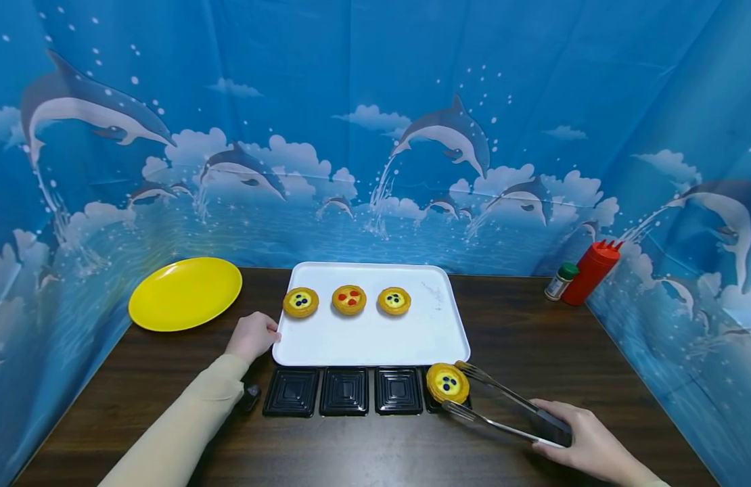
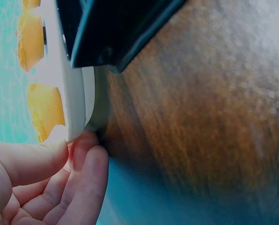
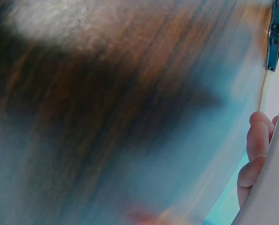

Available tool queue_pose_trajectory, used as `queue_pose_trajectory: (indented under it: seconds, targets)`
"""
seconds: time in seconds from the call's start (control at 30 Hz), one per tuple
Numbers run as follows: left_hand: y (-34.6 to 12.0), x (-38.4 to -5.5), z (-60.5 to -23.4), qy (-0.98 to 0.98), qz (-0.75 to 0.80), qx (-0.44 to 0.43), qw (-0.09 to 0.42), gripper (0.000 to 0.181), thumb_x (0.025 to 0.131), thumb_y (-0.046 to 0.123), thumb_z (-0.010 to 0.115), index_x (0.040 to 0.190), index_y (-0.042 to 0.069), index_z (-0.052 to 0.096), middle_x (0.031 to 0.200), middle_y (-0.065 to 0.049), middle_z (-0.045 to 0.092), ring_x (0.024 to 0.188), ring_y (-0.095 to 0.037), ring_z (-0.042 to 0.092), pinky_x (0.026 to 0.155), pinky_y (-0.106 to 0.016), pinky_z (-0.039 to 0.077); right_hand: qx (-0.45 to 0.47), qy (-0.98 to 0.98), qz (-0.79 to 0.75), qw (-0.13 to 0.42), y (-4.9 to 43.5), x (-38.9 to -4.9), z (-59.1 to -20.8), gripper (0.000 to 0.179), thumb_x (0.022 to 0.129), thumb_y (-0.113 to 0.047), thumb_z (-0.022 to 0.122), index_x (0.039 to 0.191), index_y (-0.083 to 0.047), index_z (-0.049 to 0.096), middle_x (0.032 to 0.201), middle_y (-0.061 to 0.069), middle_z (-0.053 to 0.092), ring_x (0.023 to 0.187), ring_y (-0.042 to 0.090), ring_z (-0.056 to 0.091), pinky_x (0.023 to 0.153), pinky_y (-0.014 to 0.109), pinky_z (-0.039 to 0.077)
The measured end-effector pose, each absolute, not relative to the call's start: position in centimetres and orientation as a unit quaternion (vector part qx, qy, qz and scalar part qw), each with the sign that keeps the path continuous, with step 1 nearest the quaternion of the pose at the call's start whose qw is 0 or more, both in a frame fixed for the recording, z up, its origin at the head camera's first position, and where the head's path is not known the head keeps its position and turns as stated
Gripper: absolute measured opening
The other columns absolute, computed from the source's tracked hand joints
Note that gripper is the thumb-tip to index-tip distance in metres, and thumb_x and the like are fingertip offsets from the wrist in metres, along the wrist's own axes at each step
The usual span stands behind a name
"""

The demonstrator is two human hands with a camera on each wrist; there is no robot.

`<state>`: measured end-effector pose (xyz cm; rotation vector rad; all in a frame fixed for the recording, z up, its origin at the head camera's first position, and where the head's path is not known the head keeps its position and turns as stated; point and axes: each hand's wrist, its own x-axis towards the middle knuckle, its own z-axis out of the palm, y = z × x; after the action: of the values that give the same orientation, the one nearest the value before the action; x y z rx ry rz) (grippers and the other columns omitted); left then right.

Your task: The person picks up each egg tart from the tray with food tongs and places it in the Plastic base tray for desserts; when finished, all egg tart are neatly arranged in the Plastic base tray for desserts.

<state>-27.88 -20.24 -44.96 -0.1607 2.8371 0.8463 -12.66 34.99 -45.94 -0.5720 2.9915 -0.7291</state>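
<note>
My left hand (image 1: 254,337) pinches the left rim of a white tray (image 1: 369,345); in the left wrist view its thumb is on top and fingers (image 2: 90,173) curl beneath. Three egg tarts sit on the tray: one with dark dots (image 1: 300,302), one with red pieces (image 1: 349,299), another with dark dots (image 1: 394,301). My right hand (image 1: 585,439) grips metal tongs (image 1: 509,393) by their dark handle end. Between the tong tips is a dark-dotted egg tart (image 1: 448,383), over the rightmost black square dish (image 1: 433,404). Whether it touches the dish cannot be told.
More black square dishes (image 1: 345,392) line the tray's front edge. A yellow plate (image 1: 185,294) lies at the back left. At the back right stand a red squeeze bottle (image 1: 591,272) and a green-capped shaker (image 1: 561,281). A dolphin-print curtain (image 1: 375,135) hangs behind the table.
</note>
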Motion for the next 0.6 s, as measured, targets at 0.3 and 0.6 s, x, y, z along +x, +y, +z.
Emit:
queue_pose_trajectory:
  seconds: [0.3, 0.6]
  targets:
    - [-20.46, -27.76, -44.94, 0.955, 0.280, -0.052, 0.088, 0.021, 0.088, 0.005, 0.064, 0.103, -0.008, 0.068, 0.089, -0.016, 0.066, 0.075, -0.025, 0.054, 0.074, -0.038, 0.050, -0.186, 0.953, -0.238, 0.006, 35.01, -12.65, -45.69, 0.060, 0.078, -0.040, 0.076, 0.124, -0.006, 0.059, 0.109, 0.007, 0.066, 0.080, 0.000, 0.055, 0.060, 0.023, 0.046]
    - [-20.40, -28.02, -45.09, 0.955, 0.281, -0.045, 0.087, 0.020, 0.089, 0.006, 0.064, 0.103, -0.008, 0.068, 0.088, -0.016, 0.066, 0.074, -0.025, 0.054, 0.074, -0.038, 0.051, -0.187, 0.951, -0.247, 0.013, 35.12, -12.41, -45.28, 0.060, 0.078, -0.038, 0.076, 0.125, -0.005, 0.058, 0.107, 0.006, 0.065, 0.076, -0.001, 0.052, 0.058, 0.022, 0.045]
